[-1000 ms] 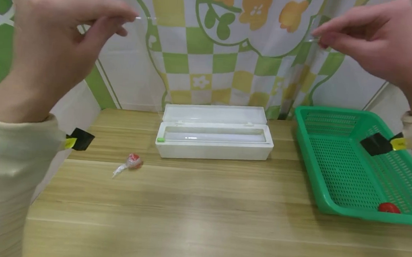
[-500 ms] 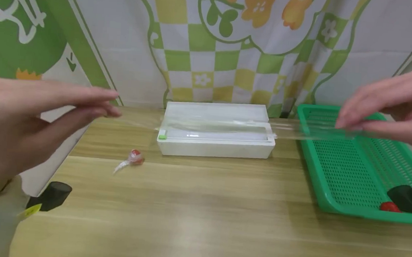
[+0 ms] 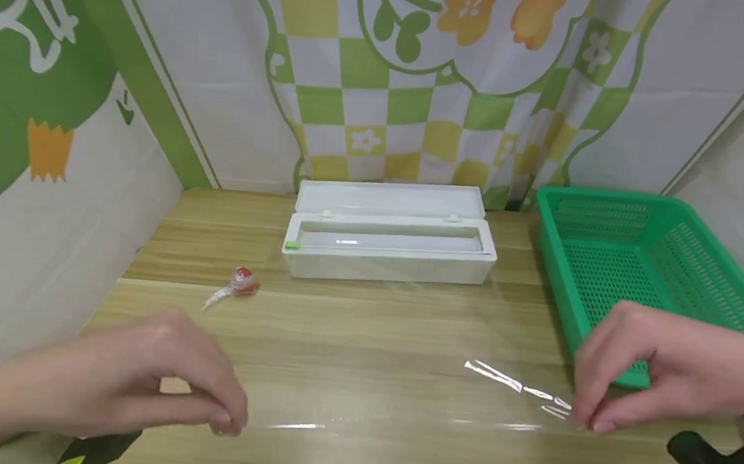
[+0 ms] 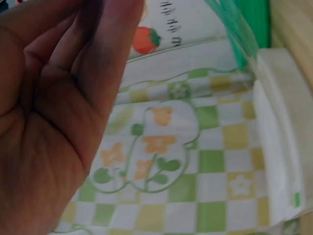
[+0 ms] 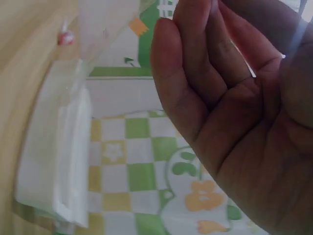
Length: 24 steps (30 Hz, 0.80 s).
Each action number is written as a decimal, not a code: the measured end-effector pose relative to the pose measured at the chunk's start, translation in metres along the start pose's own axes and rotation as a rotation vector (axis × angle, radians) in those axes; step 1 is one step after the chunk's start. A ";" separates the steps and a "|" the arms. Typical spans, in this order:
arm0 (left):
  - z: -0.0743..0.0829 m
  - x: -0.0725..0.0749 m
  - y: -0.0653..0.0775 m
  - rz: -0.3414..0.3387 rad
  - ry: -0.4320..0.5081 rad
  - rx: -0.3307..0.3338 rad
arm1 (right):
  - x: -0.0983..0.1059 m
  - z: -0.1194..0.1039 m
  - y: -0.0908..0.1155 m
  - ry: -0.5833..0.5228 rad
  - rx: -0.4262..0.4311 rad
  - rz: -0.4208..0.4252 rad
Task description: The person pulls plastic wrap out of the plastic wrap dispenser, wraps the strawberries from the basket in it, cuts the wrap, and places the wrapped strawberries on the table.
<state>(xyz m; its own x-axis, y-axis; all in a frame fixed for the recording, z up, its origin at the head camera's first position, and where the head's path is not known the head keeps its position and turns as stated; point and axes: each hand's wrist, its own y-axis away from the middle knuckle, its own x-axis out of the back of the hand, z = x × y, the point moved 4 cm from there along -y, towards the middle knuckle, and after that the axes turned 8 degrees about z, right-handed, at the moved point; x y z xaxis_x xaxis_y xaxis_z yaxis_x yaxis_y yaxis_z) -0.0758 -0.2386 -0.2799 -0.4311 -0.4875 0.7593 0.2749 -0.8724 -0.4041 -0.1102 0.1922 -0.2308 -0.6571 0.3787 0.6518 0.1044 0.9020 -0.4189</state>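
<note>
A clear sheet of plastic wrap (image 3: 498, 377) spans the space between my hands, low over the front of the wooden table. My left hand (image 3: 157, 382) pinches its left corner between thumb and fingers. On the right, my right hand (image 3: 656, 371) pinches the other corner in front of the green basket. Glints show creases in the film near the right fingers. In the left wrist view, the film (image 4: 234, 24) stretches off toward the basket. Behind the sheet stands a white wrap dispenser box (image 3: 389, 268), lid raised, with a roll inside.
A wrapped lollipop (image 3: 243, 282) lies on the table (image 3: 338, 324) to the left of the box. The green plastic basket (image 3: 542, 274) occupies the right side, its near part hidden by my right hand. A patterned curtain (image 3: 408, 111) hangs behind the table.
Both hands have come down from high over the box toward the table's front, bringing the plastic wrap with them. The box, lollipop and basket have stayed in place.
</note>
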 end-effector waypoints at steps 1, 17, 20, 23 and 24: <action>0.012 -0.003 -0.015 -0.037 0.012 0.035 | -0.007 0.004 0.003 -0.006 -0.028 -0.012; -0.019 -0.081 -0.017 -0.257 0.047 0.369 | -0.103 0.083 0.043 -0.108 -0.427 -0.092; -0.027 -0.090 -0.014 -0.263 0.015 0.407 | -0.107 0.090 0.045 -0.086 -0.464 -0.081; -0.033 -0.097 -0.011 -0.264 -0.032 0.437 | -0.111 0.096 0.047 -0.057 -0.463 -0.066; -0.035 -0.100 -0.010 -0.265 -0.044 0.455 | -0.113 0.097 0.048 -0.052 -0.456 -0.062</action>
<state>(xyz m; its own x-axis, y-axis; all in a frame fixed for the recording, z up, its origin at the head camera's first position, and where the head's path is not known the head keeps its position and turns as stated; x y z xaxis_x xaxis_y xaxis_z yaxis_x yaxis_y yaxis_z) -0.0658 -0.1826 -0.3695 -0.5024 -0.2420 0.8301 0.5107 -0.8577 0.0591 -0.1040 0.1724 -0.3857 -0.7081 0.3207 0.6291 0.3734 0.9262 -0.0519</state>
